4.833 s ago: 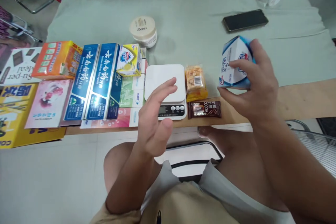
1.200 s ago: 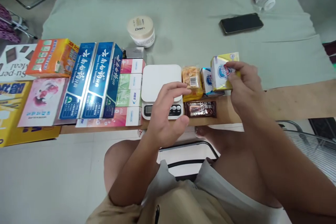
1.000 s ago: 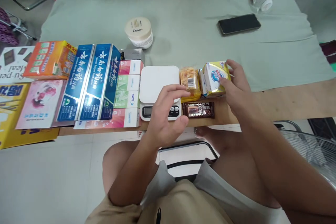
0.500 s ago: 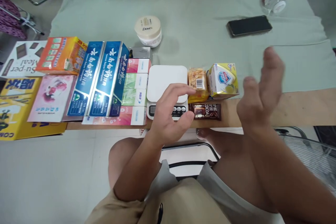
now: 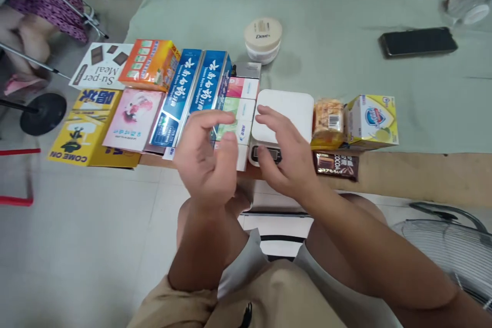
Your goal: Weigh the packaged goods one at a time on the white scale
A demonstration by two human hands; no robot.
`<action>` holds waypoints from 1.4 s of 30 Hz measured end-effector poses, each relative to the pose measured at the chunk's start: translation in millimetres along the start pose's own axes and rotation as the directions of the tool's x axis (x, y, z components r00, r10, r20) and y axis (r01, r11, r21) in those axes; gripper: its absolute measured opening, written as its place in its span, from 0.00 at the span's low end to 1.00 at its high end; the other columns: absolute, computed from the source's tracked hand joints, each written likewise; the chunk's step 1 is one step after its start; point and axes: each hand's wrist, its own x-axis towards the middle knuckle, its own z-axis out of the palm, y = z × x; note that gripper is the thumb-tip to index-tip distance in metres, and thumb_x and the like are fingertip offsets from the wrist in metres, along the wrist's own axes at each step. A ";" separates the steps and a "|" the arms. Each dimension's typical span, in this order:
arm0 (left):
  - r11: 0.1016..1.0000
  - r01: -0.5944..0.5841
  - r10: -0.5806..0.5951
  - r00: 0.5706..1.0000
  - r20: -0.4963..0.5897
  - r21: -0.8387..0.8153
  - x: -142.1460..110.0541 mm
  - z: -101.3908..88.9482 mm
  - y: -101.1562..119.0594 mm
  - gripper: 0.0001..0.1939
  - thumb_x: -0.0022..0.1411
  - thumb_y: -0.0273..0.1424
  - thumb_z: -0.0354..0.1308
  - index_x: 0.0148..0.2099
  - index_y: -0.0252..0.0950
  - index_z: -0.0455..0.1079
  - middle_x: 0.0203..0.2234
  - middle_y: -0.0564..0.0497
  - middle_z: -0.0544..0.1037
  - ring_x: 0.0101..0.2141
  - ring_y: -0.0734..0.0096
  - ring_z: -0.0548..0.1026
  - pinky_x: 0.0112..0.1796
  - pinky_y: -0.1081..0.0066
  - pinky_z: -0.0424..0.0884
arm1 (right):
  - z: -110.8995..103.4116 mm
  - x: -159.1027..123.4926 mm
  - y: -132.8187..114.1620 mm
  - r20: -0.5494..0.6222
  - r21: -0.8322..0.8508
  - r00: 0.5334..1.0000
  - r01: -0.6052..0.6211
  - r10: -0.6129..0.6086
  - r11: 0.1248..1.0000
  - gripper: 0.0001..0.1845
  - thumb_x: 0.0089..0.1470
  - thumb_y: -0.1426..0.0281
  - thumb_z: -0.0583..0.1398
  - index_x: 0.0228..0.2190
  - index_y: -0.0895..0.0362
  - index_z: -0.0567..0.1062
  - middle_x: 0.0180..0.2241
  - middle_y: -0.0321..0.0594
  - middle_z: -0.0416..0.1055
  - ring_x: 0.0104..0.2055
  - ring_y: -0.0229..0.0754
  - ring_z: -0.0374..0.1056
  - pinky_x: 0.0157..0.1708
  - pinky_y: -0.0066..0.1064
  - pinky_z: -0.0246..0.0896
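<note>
My left hand [image 5: 207, 159] is raised over the table's front edge, fingers curved and apart from the thumb, with nothing in it. Behind it stand blue toothpaste boxes [image 5: 207, 79] and small pink and green boxes [image 5: 238, 107], partly hidden. My right hand [image 5: 288, 156] hovers at the front of a white kitchen scale [image 5: 295, 107], thumb and fingers spread and empty, covering some of its buttons. The scale's plate bears nothing. Right of it sit a bag of orange snacks [image 5: 328, 123], a yellow soap box [image 5: 372, 122] and a brown cocoa packet [image 5: 336, 165].
A Dove jar [image 5: 263, 41] stands behind the scale, and a black phone [image 5: 418, 42] lies at the right. Yellow [image 5: 84, 125], pink [image 5: 132, 118] and orange [image 5: 149, 64] packages line the left end. A fan [image 5: 449, 246] is below the right edge. Another person's legs show at far left.
The view has turned left. My right hand has swung left from beyond the soap box to the scale. My left hand has moved left from the scale to before the toothpaste boxes.
</note>
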 end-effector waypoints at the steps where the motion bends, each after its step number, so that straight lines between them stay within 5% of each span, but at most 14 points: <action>1: 0.996 0.043 -0.041 0.999 -0.029 0.079 2.3 -8.7 -2.5 0.08 0.72 0.37 0.55 0.46 0.45 0.74 0.42 0.50 0.80 0.47 0.61 0.79 0.53 0.57 0.76 | 11.6 0.7 0.3 0.020 0.012 1.000 0.011 -0.011 1.000 0.24 0.63 0.73 0.53 0.59 0.60 0.69 0.63 0.56 0.71 0.68 0.50 0.67 0.67 0.49 0.67; 6: 0.832 0.282 -0.344 0.938 0.046 0.479 9.3 -38.8 -12.9 0.19 0.72 0.40 0.51 0.59 0.40 0.72 0.61 0.44 0.76 0.65 0.53 0.71 0.68 0.52 0.66 | 59.1 1.2 -9.6 0.150 -0.053 0.989 0.006 0.002 0.999 0.27 0.63 0.71 0.53 0.61 0.62 0.70 0.68 0.57 0.64 0.72 0.55 0.61 0.68 0.51 0.64; 11: 0.723 0.181 -0.491 0.814 0.312 0.667 5.2 -43.0 -6.2 0.35 0.75 0.49 0.39 0.69 0.31 0.67 0.73 0.33 0.61 0.75 0.44 0.53 0.73 0.40 0.49 | 77.4 1.2 -22.0 0.271 -0.064 0.954 -0.118 0.131 0.991 0.34 0.66 0.63 0.50 0.68 0.66 0.60 0.71 0.59 0.60 0.75 0.56 0.54 0.71 0.55 0.57; 15: 0.713 0.100 -0.495 0.772 0.398 0.694 2.3 -42.3 3.7 0.37 0.76 0.49 0.36 0.72 0.32 0.64 0.73 0.32 0.61 0.75 0.43 0.53 0.72 0.37 0.47 | 74.5 1.0 -25.5 0.335 -0.090 0.909 -0.232 0.248 0.969 0.39 0.65 0.57 0.49 0.70 0.65 0.56 0.72 0.57 0.59 0.76 0.58 0.51 0.72 0.59 0.53; 22: 0.788 0.189 -0.490 0.768 0.412 0.586 2.3 -40.8 4.0 0.35 0.73 0.50 0.44 0.69 0.33 0.68 0.72 0.32 0.61 0.73 0.41 0.57 0.69 0.39 0.58 | 68.3 -0.4 -28.5 0.366 -0.161 0.873 -0.283 0.323 0.946 0.39 0.66 0.57 0.48 0.72 0.60 0.52 0.74 0.55 0.55 0.78 0.57 0.49 0.74 0.64 0.44; 28: 0.733 0.421 -0.601 0.769 0.219 0.534 7.4 -31.5 -3.0 0.32 0.68 0.48 0.54 0.68 0.39 0.66 0.69 0.38 0.66 0.69 0.42 0.64 0.67 0.41 0.65 | 76.0 2.1 -25.1 0.402 -0.262 0.850 -0.249 0.340 0.932 0.39 0.69 0.59 0.50 0.74 0.62 0.52 0.74 0.54 0.53 0.78 0.58 0.48 0.75 0.65 0.40; 35: 0.798 0.352 -0.508 0.830 0.231 0.489 1.2 -28.7 4.4 0.31 0.68 0.49 0.51 0.63 0.34 0.70 0.66 0.36 0.69 0.68 0.45 0.66 0.68 0.44 0.63 | 72.8 -1.4 -29.1 0.346 -0.253 0.891 -0.214 0.294 0.944 0.32 0.73 0.62 0.46 0.72 0.61 0.58 0.72 0.53 0.58 0.78 0.53 0.50 0.77 0.58 0.43; 39: 0.893 0.206 -0.343 0.888 0.307 0.401 -9.1 -25.5 15.4 0.29 0.71 0.50 0.50 0.64 0.37 0.68 0.67 0.37 0.68 0.69 0.48 0.65 0.68 0.48 0.65 | 59.8 -14.3 -37.3 0.170 -0.318 0.934 -0.250 0.315 0.914 0.30 0.74 0.60 0.46 0.70 0.58 0.61 0.72 0.56 0.58 0.78 0.51 0.49 0.77 0.56 0.43; 42: 0.950 0.116 -0.229 0.891 0.393 0.290 -15.1 -14.6 18.1 0.32 0.72 0.52 0.48 0.66 0.35 0.66 0.67 0.35 0.67 0.69 0.49 0.65 0.69 0.48 0.62 | 45.0 -27.6 -36.6 0.032 -0.365 0.953 -0.269 0.301 0.891 0.29 0.73 0.61 0.47 0.69 0.59 0.61 0.71 0.59 0.59 0.79 0.49 0.47 0.77 0.56 0.43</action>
